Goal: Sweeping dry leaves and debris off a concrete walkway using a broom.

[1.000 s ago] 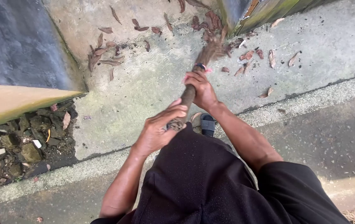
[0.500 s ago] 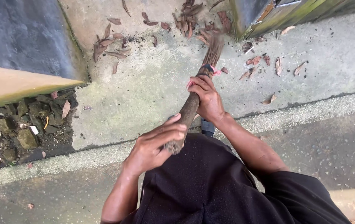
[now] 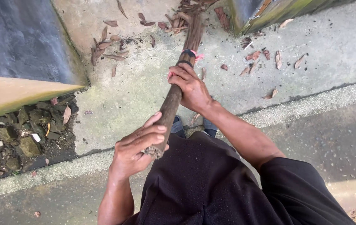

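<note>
Brown dry leaves (image 3: 107, 46) lie on the pale concrete ground (image 3: 144, 96); the head camera is the only view and it looks straight down. Both hands hold 1 stick broom (image 3: 174, 93). The left hand (image 3: 134, 152) is wrapped around the near end of the handle, and the right hand (image 3: 190, 87) is closed tight higher up, just under the pink tie (image 3: 195, 54). The bristle end reaches into a heap of leaves (image 3: 186, 12) by the wall corner (image 3: 244, 16). Some leaves are bunched there, but many more leaves (image 3: 269, 58) lie spread out to the right, so I think lots of sweeping is left. Broken stones (image 3: 24, 137) sit in a dirt patch on the left.
</note>
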